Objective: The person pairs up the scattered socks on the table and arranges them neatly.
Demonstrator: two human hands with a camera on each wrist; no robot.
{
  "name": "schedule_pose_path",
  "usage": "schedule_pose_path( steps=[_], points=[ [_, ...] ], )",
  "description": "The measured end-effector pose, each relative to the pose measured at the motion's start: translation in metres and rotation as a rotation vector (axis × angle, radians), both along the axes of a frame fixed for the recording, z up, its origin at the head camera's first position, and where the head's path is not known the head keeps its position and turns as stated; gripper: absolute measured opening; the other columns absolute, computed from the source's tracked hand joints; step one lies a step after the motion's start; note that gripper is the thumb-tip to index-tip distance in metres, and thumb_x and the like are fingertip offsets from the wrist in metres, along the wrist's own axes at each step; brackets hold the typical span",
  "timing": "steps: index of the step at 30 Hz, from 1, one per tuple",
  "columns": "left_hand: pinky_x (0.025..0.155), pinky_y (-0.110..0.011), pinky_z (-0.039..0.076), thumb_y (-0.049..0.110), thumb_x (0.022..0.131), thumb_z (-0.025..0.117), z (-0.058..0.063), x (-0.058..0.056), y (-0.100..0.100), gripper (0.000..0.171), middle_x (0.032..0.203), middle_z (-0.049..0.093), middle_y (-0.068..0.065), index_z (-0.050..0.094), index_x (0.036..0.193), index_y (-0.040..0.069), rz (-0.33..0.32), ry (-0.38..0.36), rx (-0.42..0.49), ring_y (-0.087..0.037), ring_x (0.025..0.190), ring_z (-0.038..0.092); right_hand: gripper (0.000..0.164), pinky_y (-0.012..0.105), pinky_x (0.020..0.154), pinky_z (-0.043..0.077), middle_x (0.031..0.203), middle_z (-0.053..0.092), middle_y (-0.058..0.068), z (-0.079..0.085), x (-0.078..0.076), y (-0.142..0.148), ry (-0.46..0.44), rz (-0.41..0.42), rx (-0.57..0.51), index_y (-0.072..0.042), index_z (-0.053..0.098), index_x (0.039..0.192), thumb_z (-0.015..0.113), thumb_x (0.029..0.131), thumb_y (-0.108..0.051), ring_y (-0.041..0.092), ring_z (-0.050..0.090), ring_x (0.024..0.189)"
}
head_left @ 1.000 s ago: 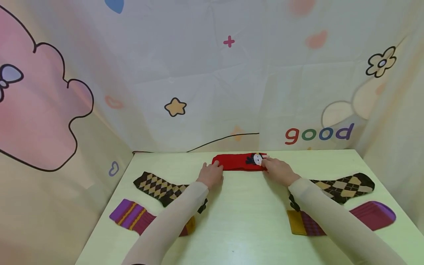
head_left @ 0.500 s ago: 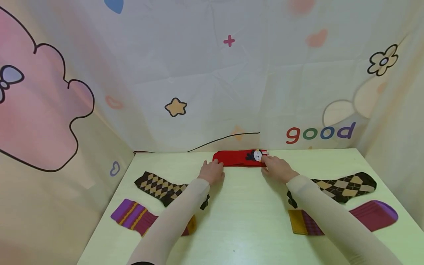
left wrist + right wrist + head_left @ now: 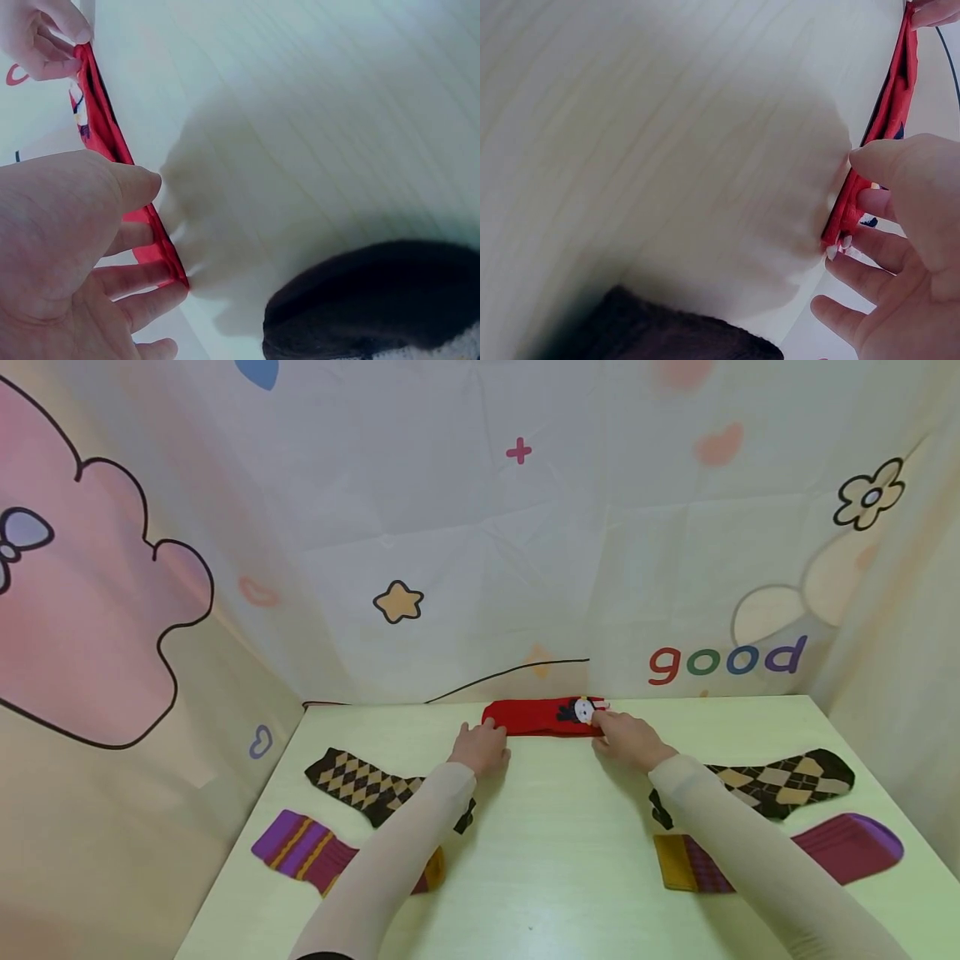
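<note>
A red sock with a black-and-white cartoon figure lies flat across the back of the table. My left hand rests its fairly straight fingertips on the sock's left end. In the left wrist view, the left thumb lies by the near edge, apart from the fingers. At the right end, my right hand touches the sock beside the figure. The right fingers reach over it in the right wrist view, thumb along the near edge. Layered fabric shows along that edge.
Argyle socks lie left and right. Nearer are striped purple-and-maroon socks, left and right. Both forearms partly cover them. A printed curtain hangs right behind the table's back edge. Dark fabric shows low in the left wrist view.
The red sock has slid slightly away, closer to the table's back edge, with both hands staying on its ends. In the last half second almost nothing has moved.
</note>
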State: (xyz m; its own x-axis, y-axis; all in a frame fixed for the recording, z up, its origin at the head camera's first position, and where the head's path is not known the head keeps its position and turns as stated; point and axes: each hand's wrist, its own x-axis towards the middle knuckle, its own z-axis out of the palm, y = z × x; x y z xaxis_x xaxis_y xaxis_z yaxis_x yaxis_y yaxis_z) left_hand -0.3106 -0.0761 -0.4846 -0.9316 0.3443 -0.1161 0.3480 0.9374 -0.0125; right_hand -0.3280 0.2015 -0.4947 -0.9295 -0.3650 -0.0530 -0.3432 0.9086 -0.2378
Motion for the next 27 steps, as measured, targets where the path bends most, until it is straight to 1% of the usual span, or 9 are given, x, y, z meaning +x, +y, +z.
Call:
schedule_pose_path(
  steps=[4,10,17,27],
  points=[
    [0.116,-0.058,0.034,0.031,0.103,0.06,-0.0004,-0.0008,0.0003,0.034,0.129,0.06,-0.01,0.065,0.13,0.01,0.001,0.0,-0.011,-0.027,0.11,0.066,0.033,0.054,0.1,0.052,0.118,0.069,0.018,0.0006,0.0007,-0.0001,0.0,-0.001,-0.009,-0.001,0.06,0.123,0.071,0.097,-0.018,0.034,0.065,0.104],
    [0.116,-0.058,0.034,0.032,0.104,0.059,-0.0028,-0.0037,0.0006,0.035,0.129,0.06,-0.01,0.064,0.131,0.01,0.002,0.005,-0.017,-0.027,0.111,0.066,0.034,0.054,0.1,0.052,0.119,0.069,0.019,0.0012,0.0006,0.0001,0.002,-0.004,-0.012,0.0,0.06,0.124,0.071,0.097,-0.017,0.034,0.064,0.104],
    [0.115,-0.058,0.035,0.032,0.104,0.06,-0.0019,-0.0009,0.0003,0.035,0.127,0.06,-0.009,0.063,0.131,0.01,0.003,0.012,-0.017,-0.026,0.11,0.066,0.035,0.054,0.1,0.052,0.12,0.068,0.019,0.0004,0.0002,-0.0002,-0.005,-0.006,-0.017,0.0,0.059,0.125,0.071,0.097,-0.017,0.034,0.064,0.104],
    [0.115,-0.058,0.035,0.032,0.103,0.061,-0.0027,-0.0005,0.0002,0.034,0.126,0.06,-0.009,0.063,0.129,0.01,0.006,0.002,-0.016,-0.026,0.109,0.066,0.035,0.053,0.1,0.052,0.12,0.069,0.019,-0.001,-0.0006,-0.0005,-0.017,-0.018,-0.023,0.0,0.059,0.125,0.071,0.097,-0.017,0.034,0.064,0.106]
  ],
)
